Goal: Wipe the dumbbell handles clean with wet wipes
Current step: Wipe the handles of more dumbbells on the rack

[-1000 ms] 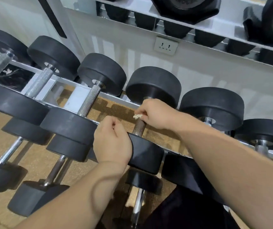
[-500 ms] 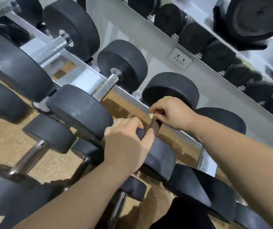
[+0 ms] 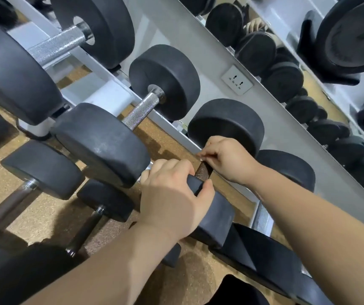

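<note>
The white rack (image 3: 104,95) holds a row of black dumbbells, their heads resting on its rails. The dumbbell being cleaned (image 3: 218,216) sits right of centre, and its dark handle (image 3: 204,170) shows between both hands. The left hand (image 3: 172,199) grips the near head, fingers curled over its edge. The right hand (image 3: 227,157) curls around the handle's far end, pinching a barely visible sliver of pale wipe (image 3: 201,159) against it.

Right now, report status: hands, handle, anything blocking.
Left hand grips near head. Right hand pinches wet wipe on handle, by far head. Nothing blocks the handle.
</note>
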Motion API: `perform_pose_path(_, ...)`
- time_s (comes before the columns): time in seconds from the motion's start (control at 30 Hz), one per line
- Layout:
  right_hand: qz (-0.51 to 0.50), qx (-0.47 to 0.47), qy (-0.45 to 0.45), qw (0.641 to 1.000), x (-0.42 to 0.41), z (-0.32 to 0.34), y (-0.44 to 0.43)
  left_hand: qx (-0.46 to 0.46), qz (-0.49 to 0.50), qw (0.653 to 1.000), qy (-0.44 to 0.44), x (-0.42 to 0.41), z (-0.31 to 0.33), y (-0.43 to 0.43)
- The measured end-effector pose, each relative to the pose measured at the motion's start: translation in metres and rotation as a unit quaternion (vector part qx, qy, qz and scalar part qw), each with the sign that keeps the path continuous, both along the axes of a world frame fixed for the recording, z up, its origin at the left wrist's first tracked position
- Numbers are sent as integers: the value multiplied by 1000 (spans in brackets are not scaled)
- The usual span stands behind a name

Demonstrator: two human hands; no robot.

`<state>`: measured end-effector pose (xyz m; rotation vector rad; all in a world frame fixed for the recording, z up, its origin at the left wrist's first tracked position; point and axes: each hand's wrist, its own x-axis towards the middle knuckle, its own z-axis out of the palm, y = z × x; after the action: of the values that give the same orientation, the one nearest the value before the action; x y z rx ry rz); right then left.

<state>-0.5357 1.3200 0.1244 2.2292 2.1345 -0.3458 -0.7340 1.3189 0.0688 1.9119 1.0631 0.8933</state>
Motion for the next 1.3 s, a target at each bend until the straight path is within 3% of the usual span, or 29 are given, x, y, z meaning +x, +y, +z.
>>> perform_pose_path(0.1,-64,61,-34,996,-10,-4,-3,-17,-13,1000,7,-1,0,0)
perform_pose_path(0.2,-86,82,2,993,-19,1,-18,-19,-15,1000,1,-1,0,0)
perform_pose_path(0.37,-3,-45,37,998,-11,9,-21,-23,-26,999,7,-2,0,2)
perform_pose_path(0.57,5,41,-14,999,-8,-2,-19,-6,-24,1000,5,-1,-2,1)
perform_pose_path(0.7,37,72,29,996,-22,-7,-47,8,-17,1000,-2,-2,-2,1)
perform_pose_path(0.8,63,70,-36,995,-8,-10,-31,13,-13,1000,-1,-1,-4,1)
perform_pose_path(0.93,-35,119,-82,989,6,-10,-13,20,-9,1000,-11,-1,-3,1)
perform_pose_path(1.03,-34,103,-1,994,-11,-8,-30,28,-5,999,-16,-1,-3,1)
perform_pose_path(1.13,29,6,114,993,-27,-3,-40,30,-3,999,-20,-1,-2,1)
perform_pose_path(1.23,45,14,41,998,-11,-5,-22,28,-4,999,-22,-1,-2,1)
perform_pose_path(1.3,0,55,-19,998,0,-8,-10,25,-6,999,-28,-1,-2,2)
